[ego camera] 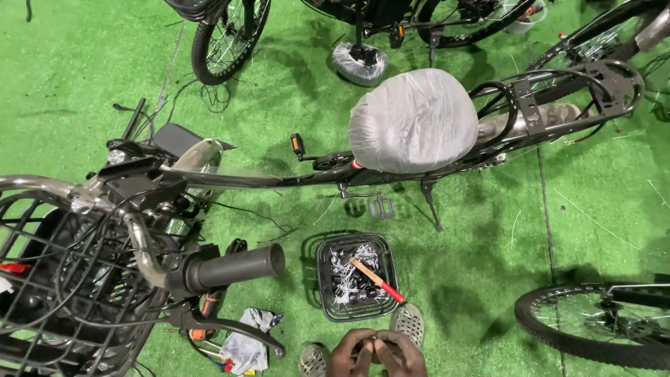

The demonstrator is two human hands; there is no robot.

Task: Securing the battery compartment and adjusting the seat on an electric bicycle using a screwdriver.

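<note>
Both my hands sit together at the bottom edge of the view, my left hand [352,355] and my right hand [399,355], fingers pinched around something small between them that I cannot make out. Just above them stands a small black wire basket [322,269] filled with several silvery screws and bolts, with a red-handled tool [378,281] lying across it. A black bicycle [251,181] lies across the view, its saddle [413,120] wrapped in grey plastic. Its handlebar grip [241,267] points toward the basket.
A black wire front basket [63,293] fills the lower left. Rags and small tools [244,343] lie under the brake lever. Another bicycle wheel [593,324] is at lower right, and more bicycles [227,38] stand at the top. Green artificial turf [488,279] covers the floor.
</note>
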